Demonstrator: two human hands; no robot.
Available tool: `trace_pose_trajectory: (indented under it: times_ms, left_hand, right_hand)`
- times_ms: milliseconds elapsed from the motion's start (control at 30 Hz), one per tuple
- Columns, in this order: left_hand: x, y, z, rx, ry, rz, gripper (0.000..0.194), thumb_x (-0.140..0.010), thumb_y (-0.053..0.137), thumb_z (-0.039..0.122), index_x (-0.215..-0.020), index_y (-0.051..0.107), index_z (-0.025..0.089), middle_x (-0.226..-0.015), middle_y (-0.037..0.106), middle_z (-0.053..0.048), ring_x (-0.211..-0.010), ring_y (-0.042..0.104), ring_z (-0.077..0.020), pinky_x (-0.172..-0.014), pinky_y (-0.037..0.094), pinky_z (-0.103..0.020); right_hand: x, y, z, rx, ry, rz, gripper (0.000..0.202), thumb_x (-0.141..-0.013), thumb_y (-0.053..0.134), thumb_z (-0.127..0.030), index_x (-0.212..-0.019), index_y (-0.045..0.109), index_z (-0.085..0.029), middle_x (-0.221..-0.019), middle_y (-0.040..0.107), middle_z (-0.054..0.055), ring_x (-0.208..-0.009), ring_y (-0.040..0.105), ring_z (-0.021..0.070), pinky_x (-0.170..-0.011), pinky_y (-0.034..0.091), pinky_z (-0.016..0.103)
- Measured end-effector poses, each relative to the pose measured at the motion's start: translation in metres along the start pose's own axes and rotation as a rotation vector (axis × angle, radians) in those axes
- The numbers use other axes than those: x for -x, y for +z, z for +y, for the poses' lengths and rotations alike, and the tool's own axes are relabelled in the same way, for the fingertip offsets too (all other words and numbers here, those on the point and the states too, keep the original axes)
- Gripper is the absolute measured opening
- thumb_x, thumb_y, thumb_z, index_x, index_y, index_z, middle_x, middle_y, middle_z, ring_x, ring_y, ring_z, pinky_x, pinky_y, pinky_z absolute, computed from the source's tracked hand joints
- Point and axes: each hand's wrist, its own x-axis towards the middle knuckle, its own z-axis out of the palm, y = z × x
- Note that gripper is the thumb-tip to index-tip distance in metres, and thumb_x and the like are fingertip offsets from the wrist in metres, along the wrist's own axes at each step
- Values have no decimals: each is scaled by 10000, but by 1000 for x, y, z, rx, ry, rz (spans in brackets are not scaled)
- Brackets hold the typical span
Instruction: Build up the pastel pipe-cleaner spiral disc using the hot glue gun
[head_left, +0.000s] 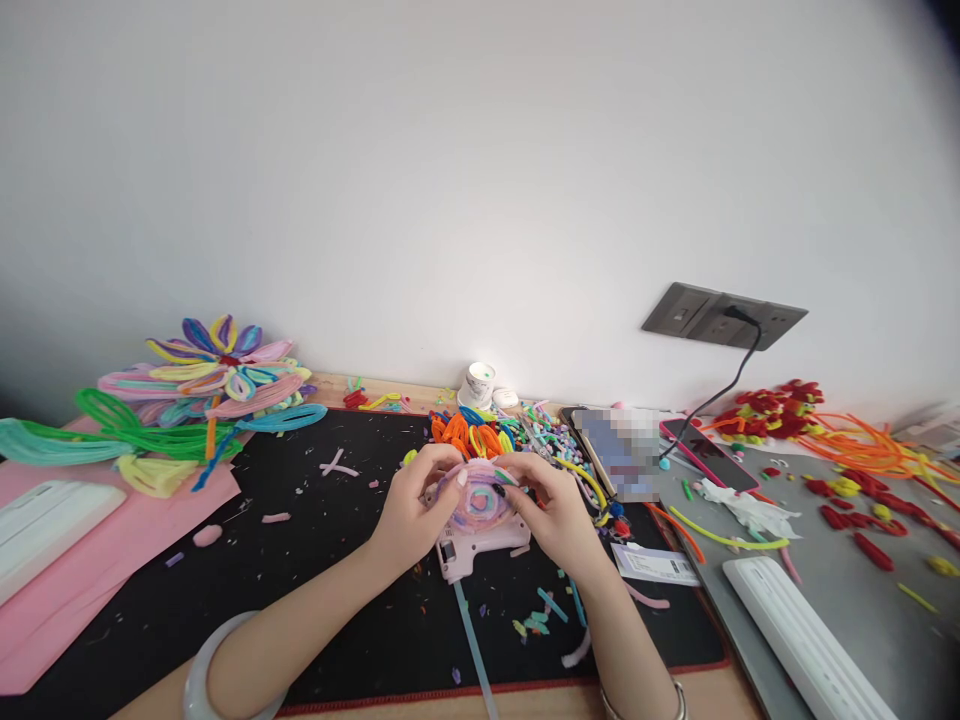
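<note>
Between my two hands is a round, flat coil of pastel pipe cleaner (480, 498), pink and lilac with some blue and green. My left hand (421, 500) grips its left edge, thumb on the face. The right edge is pinched by my right hand (546, 505), fingers behind it. Just below and partly behind the coil lies a pale pink glue gun (480, 545) with a translucent glue stick (474, 640) sticking out toward me. Behind my hands are orange, yellow and blue pipe-cleaner loops (469, 432).
Pipe-cleaner flowers (225, 365) lie at the left on pink paper (112, 560). Scraps litter the black mat (322, 580). A paper cup (478, 382) stands by the wall. Phones (709, 455), a cable (724, 385) and a white bar-shaped device (802, 640) are at the right.
</note>
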Motion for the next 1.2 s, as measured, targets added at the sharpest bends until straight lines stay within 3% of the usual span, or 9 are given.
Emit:
trace_pose_trajectory:
  times_ms: [133,267,400,567,700,833,967,1200]
  left_hand:
    - [0,-1,0,-34,14,-5,68,-886,525,205,-936,571,207,-852,647,-18,-786,633,-144,-716,527,-244]
    - [-2,-5,4,-65,39,-50,193,-840,580,210,-1033,575,209,-934,688,-46,-861,671,-180,-768,549,-284]
    - [-5,-8,3,-139,57,-105,163,-853,575,202,-1008,626,211,-973,702,-54,-883,671,-182,-791,541,-285]
    - [-9,-14,-8,-70,15,32,166,-870,586,216,-1031,628,214,-1008,692,-49,-919,665,-184,-804,543,-283]
    - [-14,-20,-11,-60,6,145,175,-871,600,232,-1044,618,208,-1000,691,-45,-926,660,-183,-805,539,-281]
    - [-15,-21,-3,-126,66,-7,144,-873,584,230,-1004,638,204,-975,700,-57,-890,667,-188,-793,538,-287]
    - [-12,-19,7,-206,184,-195,158,-867,566,202,-1000,651,217,-952,726,-57,-868,675,-191,-807,526,-302]
    - [-12,-19,9,-219,204,-250,173,-868,548,202,-1005,649,226,-962,736,-55,-876,679,-193,-813,520,-307]
  right_hand:
    - [0,-1,-1,7,17,0,266,-865,552,-103,-1077,657,-226,-1066,715,47,-938,663,191,-827,514,309]
    - [1,0,-2,3,30,-14,270,-867,555,-113,-1087,656,-233,-1066,708,46,-925,656,192,-819,511,315]
    - [1,0,-3,-65,63,-26,349,-867,539,-113,-1187,597,-239,-915,682,26,-821,639,170,-763,509,298]
    - [-1,-4,-1,-112,98,1,504,-812,614,-128,-1288,491,-240,-954,634,22,-791,592,156,-739,508,290]
    - [-3,-7,2,-4,108,43,384,-803,609,-125,-1175,583,-216,-950,641,33,-786,569,164,-693,479,285]
    - [-3,-5,2,24,0,123,235,-852,548,-129,-1034,669,-214,-933,658,51,-773,575,170,-672,464,288]
    - [-4,-2,-2,-14,-62,95,156,-861,567,-126,-874,692,-217,-956,665,59,-863,613,186,-749,482,307]
    - [-4,-4,-5,-74,-19,47,139,-868,583,-133,-803,671,-217,-947,662,58,-915,626,196,-798,489,322]
